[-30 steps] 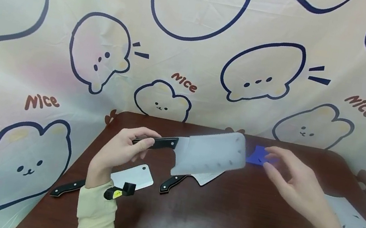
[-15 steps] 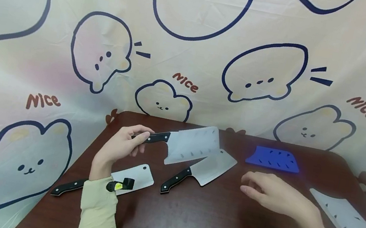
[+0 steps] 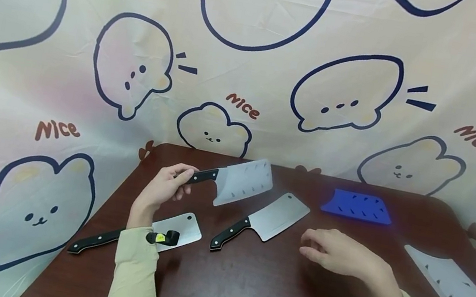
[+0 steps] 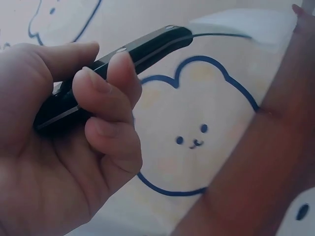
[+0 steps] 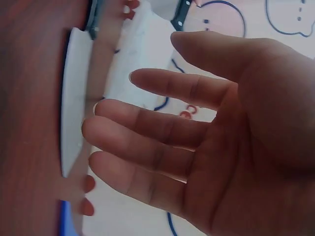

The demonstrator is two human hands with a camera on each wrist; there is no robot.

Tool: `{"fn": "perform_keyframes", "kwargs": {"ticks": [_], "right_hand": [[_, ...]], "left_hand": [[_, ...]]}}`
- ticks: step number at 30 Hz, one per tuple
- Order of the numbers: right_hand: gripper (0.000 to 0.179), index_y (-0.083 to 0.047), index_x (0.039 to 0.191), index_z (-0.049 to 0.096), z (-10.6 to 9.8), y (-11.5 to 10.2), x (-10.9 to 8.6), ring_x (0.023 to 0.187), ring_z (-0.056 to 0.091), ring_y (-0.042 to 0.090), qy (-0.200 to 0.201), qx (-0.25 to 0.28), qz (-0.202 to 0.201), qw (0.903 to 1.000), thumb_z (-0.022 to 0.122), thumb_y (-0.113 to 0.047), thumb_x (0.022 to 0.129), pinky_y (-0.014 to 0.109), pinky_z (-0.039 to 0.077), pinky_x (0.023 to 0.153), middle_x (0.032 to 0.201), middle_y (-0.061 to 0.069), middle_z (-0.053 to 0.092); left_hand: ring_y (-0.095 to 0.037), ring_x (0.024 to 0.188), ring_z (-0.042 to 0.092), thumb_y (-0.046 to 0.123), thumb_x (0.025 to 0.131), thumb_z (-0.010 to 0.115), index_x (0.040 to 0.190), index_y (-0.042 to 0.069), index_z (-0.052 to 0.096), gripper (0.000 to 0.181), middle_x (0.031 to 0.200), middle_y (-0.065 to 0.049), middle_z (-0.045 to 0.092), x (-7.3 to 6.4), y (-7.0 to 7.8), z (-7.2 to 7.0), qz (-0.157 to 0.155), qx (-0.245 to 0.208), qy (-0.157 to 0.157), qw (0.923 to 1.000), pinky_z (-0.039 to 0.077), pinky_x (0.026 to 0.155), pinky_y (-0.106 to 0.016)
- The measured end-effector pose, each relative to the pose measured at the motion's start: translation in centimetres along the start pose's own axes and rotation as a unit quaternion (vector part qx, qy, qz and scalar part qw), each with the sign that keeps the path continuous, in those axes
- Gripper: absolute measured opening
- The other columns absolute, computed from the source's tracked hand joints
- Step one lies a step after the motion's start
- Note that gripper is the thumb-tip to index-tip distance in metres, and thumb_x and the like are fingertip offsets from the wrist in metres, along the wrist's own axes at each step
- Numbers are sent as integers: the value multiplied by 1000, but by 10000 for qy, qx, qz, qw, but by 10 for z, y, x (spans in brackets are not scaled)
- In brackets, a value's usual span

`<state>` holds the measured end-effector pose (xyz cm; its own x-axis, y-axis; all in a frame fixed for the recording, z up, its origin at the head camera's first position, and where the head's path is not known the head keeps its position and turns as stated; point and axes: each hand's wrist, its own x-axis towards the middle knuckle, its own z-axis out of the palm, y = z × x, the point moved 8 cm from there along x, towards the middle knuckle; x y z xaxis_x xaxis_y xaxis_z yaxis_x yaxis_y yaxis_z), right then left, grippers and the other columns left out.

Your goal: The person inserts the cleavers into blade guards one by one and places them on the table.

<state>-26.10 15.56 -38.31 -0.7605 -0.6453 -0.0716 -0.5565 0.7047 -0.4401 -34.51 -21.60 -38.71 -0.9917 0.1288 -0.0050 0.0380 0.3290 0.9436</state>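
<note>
My left hand [image 3: 164,184] grips the black riveted handle of a cleaver [image 3: 205,176], raised over the back left of the table. A translucent white blade guard [image 3: 248,180] with small slots covers most of its blade. In the left wrist view, thumb and fingers [image 4: 106,125] wrap round that handle. My right hand [image 3: 336,254] hovers over the table right of centre, holding nothing; its fingers [image 5: 142,123] are loosely bent in the right wrist view. Between the hands a bare cleaver [image 3: 279,217] lies flat, handle toward the front left.
Another bare cleaver [image 3: 179,229] lies at the left, partly hidden by my left wrist. A blue blade guard [image 3: 358,206] lies at the back right, and a white blade guard [image 3: 455,290] near the right edge of the brown table [image 3: 241,296]. A printed cloth [image 3: 250,77] hangs behind.
My left hand has carried the guarded cleaver slightly back and left, uncovering the bare cleaver below. My right hand has moved left and forward toward me, away from the blue guard.
</note>
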Motion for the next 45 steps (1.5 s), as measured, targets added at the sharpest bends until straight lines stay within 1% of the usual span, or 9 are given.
{"fn": "perform_keyframes", "kwargs": {"ticks": [4,11,15,19,25,29,32,41,45], "right_hand": [[25,-15,111,64,7,10,8,77,54,0,-52,-52,-19,10000,58,-35,98,24,48,68,93,-11,64],[30,-12,115,64,11,52,14,84,59,8,51,240,527,9983,59,-35,97,30,53,73,97,-7,67],[31,-12,117,64,12,69,18,90,62,12,35,313,752,9967,59,-36,97,37,55,78,101,-3,68],[34,-10,119,63,11,81,18,93,63,16,35,480,886,9949,59,-37,97,41,56,81,105,0,68],[35,-11,118,64,13,106,16,93,61,15,86,503,995,9937,57,-38,98,40,54,81,106,-1,68],[36,-11,120,63,7,126,10,102,62,23,276,615,1283,9894,56,-39,99,47,54,86,112,5,67],[38,-10,121,62,0,140,2,107,61,29,459,597,1469,9863,55,-40,99,51,54,86,116,10,66],[30,-5,115,63,-19,167,-9,97,65,28,998,161,1439,9844,58,-30,99,49,55,80,106,12,68],[29,0,116,63,-24,170,-5,102,63,35,1111,-175,1245,9858,60,-23,97,55,52,86,108,16,68]], "left_hand": [[-16,55,50,30,103,49,128,8,59,34,76,-10,60,1,-10,-1,-202,-241,107,9994,45,54,-27],[-15,56,50,33,103,50,125,12,60,32,76,-7,60,14,-42,-1,-440,-436,414,9972,45,57,-26],[-18,64,51,37,103,48,121,10,61,35,79,-9,61,15,-56,-8,-764,-66,767,9941,46,65,-30],[-21,75,52,40,102,46,120,9,61,38,93,-12,62,13,-69,-14,-1137,508,1132,9857,44,69,-31],[-26,97,55,39,103,45,131,9,55,41,119,-17,59,12,-81,-17,-1294,854,1224,9803,47,82,-36],[-32,119,50,38,103,43,136,9,51,44,134,-16,53,15,-84,-17,-1275,939,1193,9802,43,102,-51],[-33,126,48,36,103,43,135,9,51,43,139,-16,51,18,-85,-15,-1336,1123,1127,9782,37,107,-56],[-30,118,54,38,103,42,131,12,54,40,134,-14,56,19,-72,-6,-1290,1764,884,9718,43,101,-54],[-29,113,56,39,103,42,129,12,56,40,128,-13,60,14,-54,-1,-984,2240,726,9669,46,96,-51]]}}
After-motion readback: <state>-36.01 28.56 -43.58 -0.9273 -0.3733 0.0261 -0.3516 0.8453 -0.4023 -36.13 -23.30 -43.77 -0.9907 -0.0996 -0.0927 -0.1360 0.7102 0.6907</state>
